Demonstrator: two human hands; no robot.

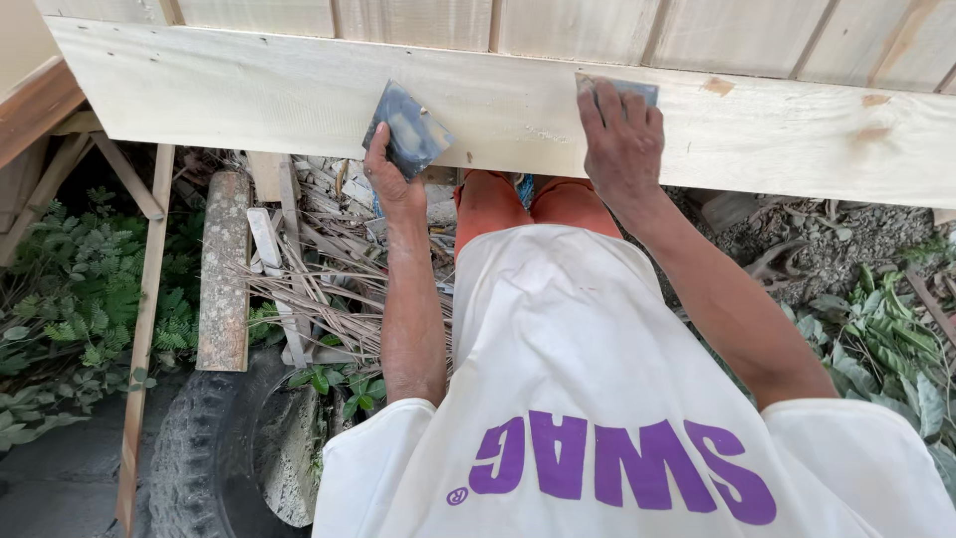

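Observation:
A pale wooden board (299,95) runs across the top of the view, the edge of a slatted wooden piece. My left hand (390,177) grips a dark, smeared flat scraper blade (408,128) held against the board's lower edge. My right hand (622,139) lies palm down on the board, pressing a second flat grey scraper (637,90) whose top edge shows above my fingers. Below I see my white shirt and orange trousers.
A wooden leg (144,319) slants down at the left. Under the board lie a weathered plank (224,269), dry sticks and rubble. An old tyre (209,448) sits at bottom left. Green plants (70,299) grow at both sides.

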